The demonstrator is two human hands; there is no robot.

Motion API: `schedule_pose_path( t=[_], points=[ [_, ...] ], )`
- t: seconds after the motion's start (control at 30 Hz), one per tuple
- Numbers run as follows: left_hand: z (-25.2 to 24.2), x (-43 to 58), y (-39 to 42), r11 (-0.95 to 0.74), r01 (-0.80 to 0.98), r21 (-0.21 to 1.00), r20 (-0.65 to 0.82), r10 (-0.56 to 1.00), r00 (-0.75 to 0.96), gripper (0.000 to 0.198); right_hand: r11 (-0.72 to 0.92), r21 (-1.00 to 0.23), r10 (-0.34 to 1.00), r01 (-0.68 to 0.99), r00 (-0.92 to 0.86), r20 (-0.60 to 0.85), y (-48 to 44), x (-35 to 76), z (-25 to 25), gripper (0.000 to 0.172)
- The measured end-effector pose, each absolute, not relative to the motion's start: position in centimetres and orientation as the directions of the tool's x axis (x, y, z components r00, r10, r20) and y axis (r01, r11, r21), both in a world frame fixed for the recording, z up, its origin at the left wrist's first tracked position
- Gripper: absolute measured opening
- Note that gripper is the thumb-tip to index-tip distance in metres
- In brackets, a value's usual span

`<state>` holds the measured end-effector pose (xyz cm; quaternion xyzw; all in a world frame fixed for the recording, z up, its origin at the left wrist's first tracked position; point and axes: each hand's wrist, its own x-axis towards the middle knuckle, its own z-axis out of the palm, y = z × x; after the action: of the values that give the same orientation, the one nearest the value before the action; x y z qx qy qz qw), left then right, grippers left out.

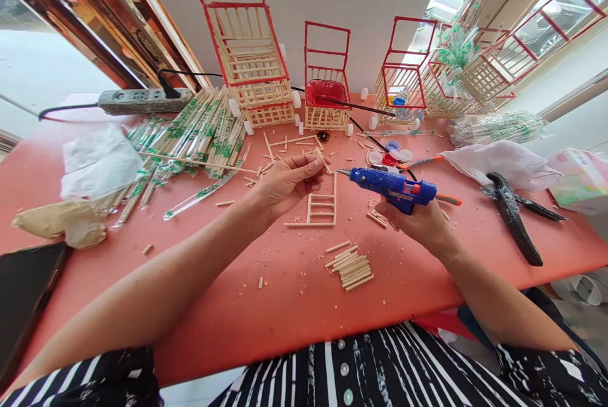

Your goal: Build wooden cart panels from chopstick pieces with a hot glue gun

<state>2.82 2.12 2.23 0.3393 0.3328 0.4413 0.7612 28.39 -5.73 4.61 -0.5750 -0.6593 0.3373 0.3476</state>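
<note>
A short wooden stick [323, 160] is pinched between the thumb and fingers of my left hand [299, 178]. In my right hand [422, 223] is a blue glue gun [387, 185], gripped by its handle. Its nozzle points left, close to the lower end of the stick; whether they touch I cannot tell. Below my left hand lies a small ladder-like stick frame [335, 204], flat on the table and partly hidden by that hand. Nearer my body is a pile of short cut sticks [352, 268].
Red-trimmed stick carts [327, 100] stand along the wall. Wrapped chopsticks [209, 135], a power strip [145, 101] and a white cloth [97, 160] are at left. Black-handled cutters [515, 223] lie at right on the red table [285, 318], near bottle caps [392, 155].
</note>
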Motion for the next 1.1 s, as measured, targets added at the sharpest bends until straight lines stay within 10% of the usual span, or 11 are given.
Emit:
schedule_pose_path(
  t=[1.1],
  points=[
    [2.28, 3.27, 1.75, 0.467, -0.482, 0.741, -0.265, 0.863, 0.429, 0.031, 0.119, -0.822, 0.992, 0.557, -0.094, 0.081, -5.74, 28.07, 4.61, 0.047]
  ],
)
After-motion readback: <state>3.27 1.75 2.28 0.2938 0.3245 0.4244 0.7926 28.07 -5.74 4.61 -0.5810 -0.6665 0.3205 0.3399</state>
